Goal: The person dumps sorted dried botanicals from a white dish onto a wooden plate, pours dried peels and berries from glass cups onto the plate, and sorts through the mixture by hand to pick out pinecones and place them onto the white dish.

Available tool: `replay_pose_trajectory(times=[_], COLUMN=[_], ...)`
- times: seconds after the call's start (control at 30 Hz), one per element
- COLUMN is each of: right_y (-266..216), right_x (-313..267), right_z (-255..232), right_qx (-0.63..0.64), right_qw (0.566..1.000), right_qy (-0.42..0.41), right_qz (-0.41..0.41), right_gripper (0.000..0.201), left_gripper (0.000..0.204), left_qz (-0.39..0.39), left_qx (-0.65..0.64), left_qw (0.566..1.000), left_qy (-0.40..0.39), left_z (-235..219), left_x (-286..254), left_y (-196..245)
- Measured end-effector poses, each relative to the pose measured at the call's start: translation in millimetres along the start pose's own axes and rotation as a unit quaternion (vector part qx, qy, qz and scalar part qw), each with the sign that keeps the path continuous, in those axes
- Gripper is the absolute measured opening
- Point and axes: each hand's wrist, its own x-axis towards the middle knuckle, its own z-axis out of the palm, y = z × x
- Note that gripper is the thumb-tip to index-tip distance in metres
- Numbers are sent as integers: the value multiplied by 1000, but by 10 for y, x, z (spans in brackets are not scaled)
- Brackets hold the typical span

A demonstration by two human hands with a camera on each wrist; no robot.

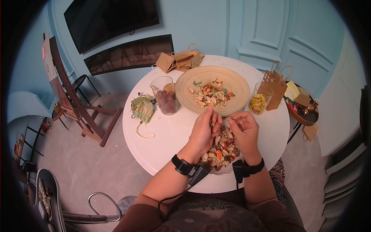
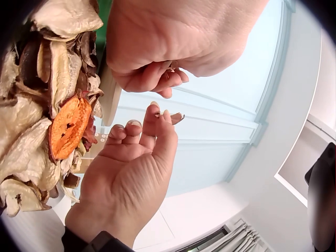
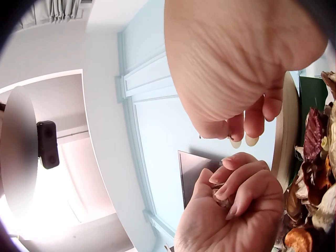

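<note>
Over a heap of dried potpourri (image 1: 220,152) near the table's front edge, both hands are raised close together. The left hand (image 1: 203,129) curls its fingers over a few dried pieces (image 3: 221,198), partly hidden in its palm. Between thumb and forefinger, the right hand (image 2: 131,173) pinches a small dried petal (image 2: 178,118). Pale curled petals and an orange dried slice (image 2: 70,127) show in the heap. Just beyond the hands lies a round wooden plate (image 1: 241,83), bearing a looser scatter of potpourri (image 1: 210,96) with orange and green bits.
Left of the plate stands a glass of dark red pieces (image 1: 167,102), beside a green drawstring pouch (image 1: 143,108). A glass of yellow pieces (image 1: 257,103) and a paper bag (image 1: 275,94) stand right. Folded paper bags (image 1: 177,62) lie at the back. A side table (image 1: 309,119) adjoins.
</note>
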Motion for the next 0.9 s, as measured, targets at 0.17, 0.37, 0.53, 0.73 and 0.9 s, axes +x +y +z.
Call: replay_pose_trajectory(times=[0.17, 0.37, 0.53, 0.73, 0.9], right_y=[12, 14, 59, 42, -54], right_x=[1, 6, 15, 19, -10], right_z=[-29, -11, -26, -32, -5], right_qx=[-23, -30, -27, -43, -21], right_qw=[1000, 998, 997, 994, 997], right_qy=[-14, -5, -7, -32, -28], right_qz=[-9, -55, -76, -99, -73], right_gripper=[14, 13, 14, 16, 12], left_gripper=[34, 20, 17, 17, 17], left_qz=[-12, -31, -40, -26, -18], left_qx=[66, 146, 158, 135, 110], left_qw=[998, 988, 986, 990, 993], left_qy=[-12, -27, -44, -36, -38], left_z=[33, 15, -3, 3, 4], left_x=[-24, -1, 14, -4, -14], left_y=[29, -19, -27, -21, -6])
